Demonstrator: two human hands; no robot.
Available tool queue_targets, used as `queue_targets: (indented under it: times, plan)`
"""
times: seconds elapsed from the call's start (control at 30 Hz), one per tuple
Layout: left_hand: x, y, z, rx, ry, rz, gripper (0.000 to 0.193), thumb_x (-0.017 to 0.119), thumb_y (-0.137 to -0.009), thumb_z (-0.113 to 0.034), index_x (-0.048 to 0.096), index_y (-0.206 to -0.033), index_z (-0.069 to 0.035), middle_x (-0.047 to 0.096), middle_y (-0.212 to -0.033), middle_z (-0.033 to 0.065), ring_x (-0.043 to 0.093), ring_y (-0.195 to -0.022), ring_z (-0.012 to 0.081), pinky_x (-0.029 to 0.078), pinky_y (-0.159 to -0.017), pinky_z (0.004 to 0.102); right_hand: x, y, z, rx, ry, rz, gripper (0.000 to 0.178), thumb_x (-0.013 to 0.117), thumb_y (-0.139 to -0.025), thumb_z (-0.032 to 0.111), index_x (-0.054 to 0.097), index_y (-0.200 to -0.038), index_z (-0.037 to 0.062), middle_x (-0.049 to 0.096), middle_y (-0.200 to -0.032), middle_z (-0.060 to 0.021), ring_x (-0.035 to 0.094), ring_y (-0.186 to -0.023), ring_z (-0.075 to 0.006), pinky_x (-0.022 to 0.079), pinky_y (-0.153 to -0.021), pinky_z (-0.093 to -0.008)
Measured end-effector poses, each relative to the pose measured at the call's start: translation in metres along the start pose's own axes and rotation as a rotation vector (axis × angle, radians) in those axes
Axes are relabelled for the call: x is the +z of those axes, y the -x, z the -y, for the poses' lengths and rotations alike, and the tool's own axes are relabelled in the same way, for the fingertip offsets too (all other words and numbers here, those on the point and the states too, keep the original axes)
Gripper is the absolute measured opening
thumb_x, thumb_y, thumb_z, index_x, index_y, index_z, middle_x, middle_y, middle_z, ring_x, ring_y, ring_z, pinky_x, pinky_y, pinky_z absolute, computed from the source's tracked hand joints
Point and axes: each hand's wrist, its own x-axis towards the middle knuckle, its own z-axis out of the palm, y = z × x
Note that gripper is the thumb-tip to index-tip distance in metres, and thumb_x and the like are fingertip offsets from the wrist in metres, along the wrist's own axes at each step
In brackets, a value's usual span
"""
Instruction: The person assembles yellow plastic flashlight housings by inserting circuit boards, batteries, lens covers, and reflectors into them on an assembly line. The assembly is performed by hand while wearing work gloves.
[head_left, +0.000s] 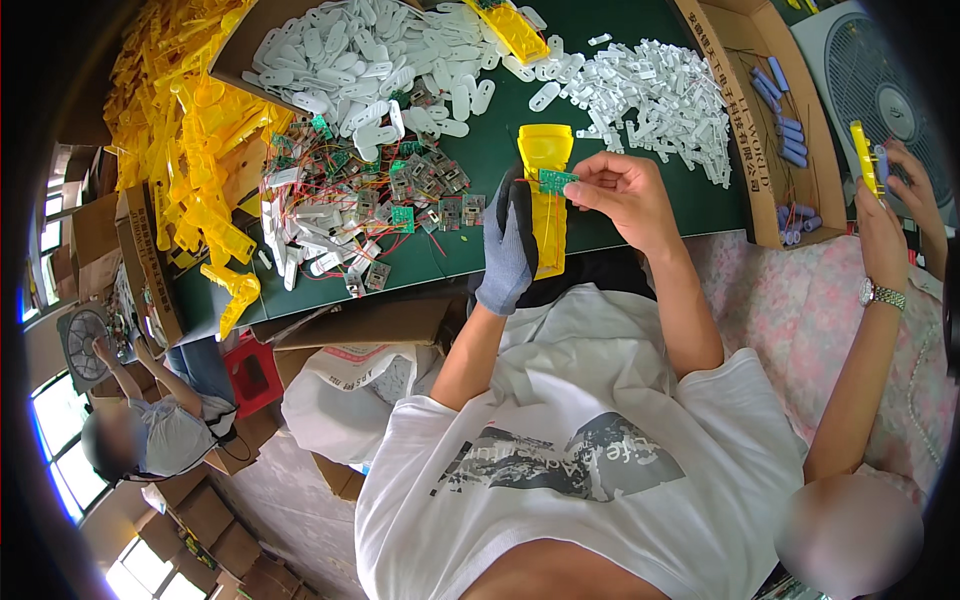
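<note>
Gloved left hand [507, 250] clamping yellow housing [546, 195] upright at table's near edge, steadying it. Bare right hand [622, 190] pinching green circuit board [556, 181] against housing top for fitting. Beyond, mid-table: wired boards [395, 195] heaped within reach. Far edge: white plastic parts [350, 55].

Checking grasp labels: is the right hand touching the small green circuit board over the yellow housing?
Touching. The head view shows the right hand pinching the green circuit board between fingertips.

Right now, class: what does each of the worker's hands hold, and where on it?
The gloved left hand grips the yellow plastic housing along its lower body. The bare right hand pinches a small green circuit board by its right edge.
</note>
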Motion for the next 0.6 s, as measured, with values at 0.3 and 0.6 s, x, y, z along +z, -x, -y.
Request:
queue_targets:
  times: [0.3,0.6]
  plan:
    - [0.0026,-0.0013,-0.0026,-0.007,-0.033,0.007,0.039,0.036,-0.1,-0.025,0.043,-0.129,0.001,0.058,-0.102,0.0087,0.056,-0.088,0.0109,0.047,-0.078,0.0271,-0.0008,-0.0027,-0.0047,-0.007,-0.056,0.002,0.013,0.07,-0.079,0.002,0.064,-0.089,-0.003,0.066,-0.08,-0.0059,0.062,-0.07,-0.0087,0.05,-0.065,-0.0211]
    - [-0.0005,-0.0016,-0.0002,0.034,-0.065,0.032,0.041,0.035,-0.101,-0.025,0.042,-0.13,0.001,0.058,-0.105,0.0088,0.057,-0.088,0.0116,0.048,-0.077,0.0277,0.0045,-0.0038,-0.0067,-0.069,0.042,-0.09,0.012,0.072,-0.078,0.006,0.066,-0.084,-0.003,0.067,-0.077,-0.0068,0.063,-0.069,-0.0082,0.052,-0.065,-0.0195]
